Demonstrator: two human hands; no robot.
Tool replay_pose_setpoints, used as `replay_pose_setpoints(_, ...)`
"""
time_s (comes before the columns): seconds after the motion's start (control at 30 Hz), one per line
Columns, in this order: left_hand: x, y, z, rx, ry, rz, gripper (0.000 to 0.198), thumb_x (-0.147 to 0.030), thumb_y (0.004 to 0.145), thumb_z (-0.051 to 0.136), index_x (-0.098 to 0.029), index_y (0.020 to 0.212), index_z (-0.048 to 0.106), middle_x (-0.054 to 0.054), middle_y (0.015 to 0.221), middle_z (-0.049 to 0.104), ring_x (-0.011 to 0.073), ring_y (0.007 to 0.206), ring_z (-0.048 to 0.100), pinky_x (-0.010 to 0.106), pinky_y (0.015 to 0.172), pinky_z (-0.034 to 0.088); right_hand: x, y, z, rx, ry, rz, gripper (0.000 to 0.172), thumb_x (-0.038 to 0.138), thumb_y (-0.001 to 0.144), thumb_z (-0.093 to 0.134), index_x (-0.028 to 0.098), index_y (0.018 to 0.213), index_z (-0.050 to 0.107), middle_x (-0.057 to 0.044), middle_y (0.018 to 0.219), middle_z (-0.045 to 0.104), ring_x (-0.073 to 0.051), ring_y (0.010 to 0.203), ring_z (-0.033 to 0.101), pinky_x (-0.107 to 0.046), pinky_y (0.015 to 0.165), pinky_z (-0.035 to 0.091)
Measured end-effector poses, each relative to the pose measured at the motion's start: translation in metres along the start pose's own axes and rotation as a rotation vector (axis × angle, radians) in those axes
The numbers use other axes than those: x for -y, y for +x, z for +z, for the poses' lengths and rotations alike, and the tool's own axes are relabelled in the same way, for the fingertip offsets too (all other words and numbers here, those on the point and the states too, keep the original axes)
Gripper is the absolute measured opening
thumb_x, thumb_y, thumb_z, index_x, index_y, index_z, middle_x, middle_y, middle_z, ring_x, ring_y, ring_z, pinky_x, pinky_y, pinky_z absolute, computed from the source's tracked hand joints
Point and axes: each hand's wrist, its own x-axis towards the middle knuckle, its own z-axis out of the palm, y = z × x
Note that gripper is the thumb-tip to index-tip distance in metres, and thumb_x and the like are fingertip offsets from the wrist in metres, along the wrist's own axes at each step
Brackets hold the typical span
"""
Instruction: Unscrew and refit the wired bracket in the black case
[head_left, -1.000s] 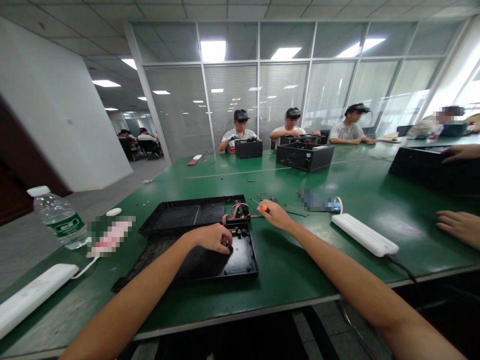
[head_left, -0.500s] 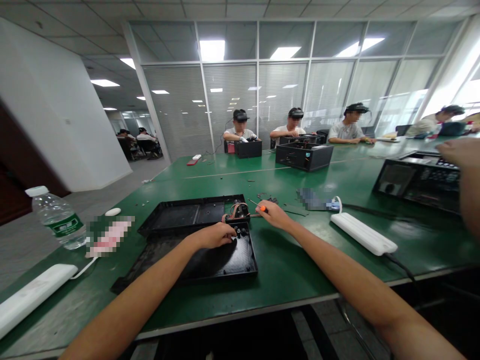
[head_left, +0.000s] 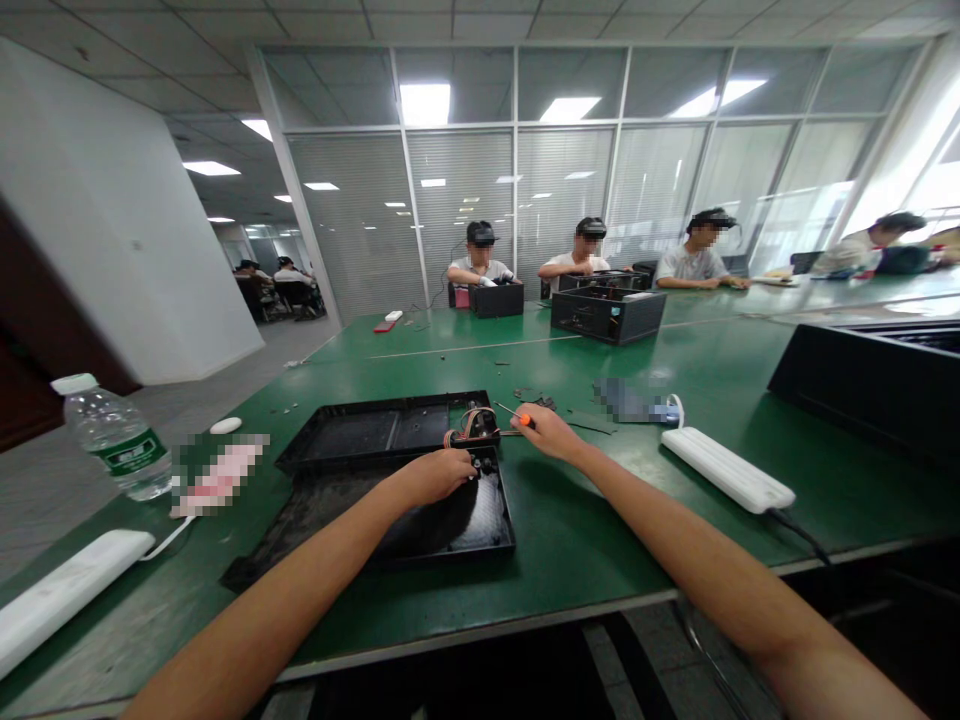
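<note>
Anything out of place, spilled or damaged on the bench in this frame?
Nothing spilled or visibly broken. The black casing lies opened in two shells, with loose wires bunched at its far right corner. Small dark bits are scattered on the green table beyond the right hand.

No readable text anywhere, water bottle (head_left: 112,434) has a green label — print too small to read

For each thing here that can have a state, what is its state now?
black case: open, lying flat on the table
wire bundle: exposed at the case's far corner
screwdriver: held in right hand
left hand: fingers inside the case
water bottle: upright, capped
</note>
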Motion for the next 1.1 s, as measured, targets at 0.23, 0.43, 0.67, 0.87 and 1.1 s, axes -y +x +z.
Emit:
replay_pose_setpoints(0.23, -0.01, 0.0, 0.001, 0.025, 0.206, -0.043, 0.02, -0.005, 0.081, 0.043, -0.013, 0.085, 0.061, 0.009, 0.089, 0.056, 0.0187, 0.083, 0.054, 0.028, 0.075, 0.045, -0.002, -0.001, 0.001, 0.008, -0.024, -0.014, 0.023, 0.034, 0.088, 0.04, 0.017, 0.077, 0.051, -0.004, 0.076, 0.055, -0.014, 0.072, 0.05, -0.026, 0.069, 0.039)
replay_pose_setpoints(0.43, -0.009, 0.006, -0.012, -0.184, 0.044, -0.086, 0.017, -0.012, 0.082, 0.048, -0.015, 0.09, 0.062, 0.006, 0.09, 0.059, 0.0162, 0.086, 0.055, 0.028, 0.084, 0.041, -0.001, 0.0, 0.0, 0.005, -0.024, -0.027, 0.025, 0.034, 0.089, 0.038, 0.016, 0.078, 0.052, -0.004, 0.077, 0.055, -0.014, 0.072, 0.05, -0.026, 0.069, 0.038)
replay_pose_setpoints(0.67, 0.009, 0.033, -0.006, -0.194, -0.105, -0.068, 0.014, -0.021, 0.083, 0.054, -0.017, 0.084, 0.067, 0.004, 0.083, 0.066, 0.0142, 0.08, 0.059, 0.023, 0.079, 0.041, -0.001, 0.0, -0.001, 0.004, -0.027, -0.024, 0.024, 0.035, 0.088, 0.039, 0.017, 0.078, 0.052, -0.005, 0.077, 0.056, -0.015, 0.072, 0.051, -0.026, 0.069, 0.039)
replay_pose_setpoints(0.87, 0.005, 0.035, 0.013, -0.27, -0.072, -0.092, 0.015, -0.027, 0.084, 0.054, -0.018, 0.083, 0.066, 0.004, 0.088, 0.062, 0.0153, 0.087, 0.053, 0.025, 0.078, 0.039, -0.003, -0.001, -0.003, 0.007, -0.031, -0.02, 0.025, 0.037, 0.087, 0.039, 0.017, 0.077, 0.051, -0.005, 0.076, 0.055, -0.015, 0.071, 0.05, -0.027, 0.069, 0.038)
replay_pose_setpoints(1.1, 0.005, 0.031, 0.018, -0.298, -0.119, -0.074, 0.014, -0.027, 0.083, 0.056, -0.018, 0.079, 0.065, 0.003, 0.092, 0.061, 0.016, 0.091, 0.051, 0.03, 0.083, 0.036, 0.006, 0.0, -0.008, 0.02, 0.017, 0.128, 0.024, 0.04, 0.085, 0.041, 0.018, 0.078, 0.048, -0.001, 0.07, 0.052, -0.014, 0.067, 0.049, -0.027, 0.067, 0.037)
